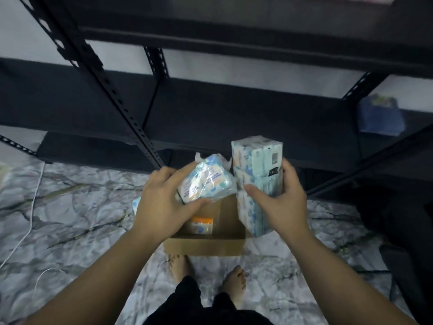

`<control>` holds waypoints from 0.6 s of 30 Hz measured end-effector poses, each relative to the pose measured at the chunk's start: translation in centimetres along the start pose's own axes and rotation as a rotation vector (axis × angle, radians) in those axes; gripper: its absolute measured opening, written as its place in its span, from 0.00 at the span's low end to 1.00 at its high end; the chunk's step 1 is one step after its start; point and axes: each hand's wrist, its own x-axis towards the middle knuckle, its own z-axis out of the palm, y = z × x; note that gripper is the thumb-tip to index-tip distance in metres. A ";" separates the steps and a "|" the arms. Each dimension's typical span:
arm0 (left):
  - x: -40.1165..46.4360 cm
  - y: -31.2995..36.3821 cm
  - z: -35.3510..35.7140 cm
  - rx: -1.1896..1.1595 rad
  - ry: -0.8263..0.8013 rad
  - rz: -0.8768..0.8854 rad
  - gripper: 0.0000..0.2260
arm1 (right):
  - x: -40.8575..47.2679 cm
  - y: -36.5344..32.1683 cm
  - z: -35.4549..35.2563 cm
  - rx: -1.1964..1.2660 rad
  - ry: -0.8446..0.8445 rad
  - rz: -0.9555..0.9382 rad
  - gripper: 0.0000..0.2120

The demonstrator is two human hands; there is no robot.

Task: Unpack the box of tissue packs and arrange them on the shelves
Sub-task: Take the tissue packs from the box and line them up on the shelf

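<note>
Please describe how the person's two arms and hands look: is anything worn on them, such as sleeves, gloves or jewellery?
Both forearms are bare up to the frame edge, with no sleeves in view. The left hand and the right hand wear no gloves, and no rings, watch or bracelets are visible. The nails look short and unpainted, though the picture is slightly blurred.

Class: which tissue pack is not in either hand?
The orange-topped pack lying inside the cardboard box; the left hand and right hand grip the others.
</note>
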 end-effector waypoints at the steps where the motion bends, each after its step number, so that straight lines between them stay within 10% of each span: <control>1: 0.2 0.8 -0.5 0.011 0.014 0.011 0.38 | 0.1 -0.8 -0.7 0.012 0.003 -0.016 0.35; 18: 15.9 10.0 -15.2 -0.004 0.119 0.328 0.39 | 8.0 -19.1 -5.3 0.119 0.214 -0.423 0.38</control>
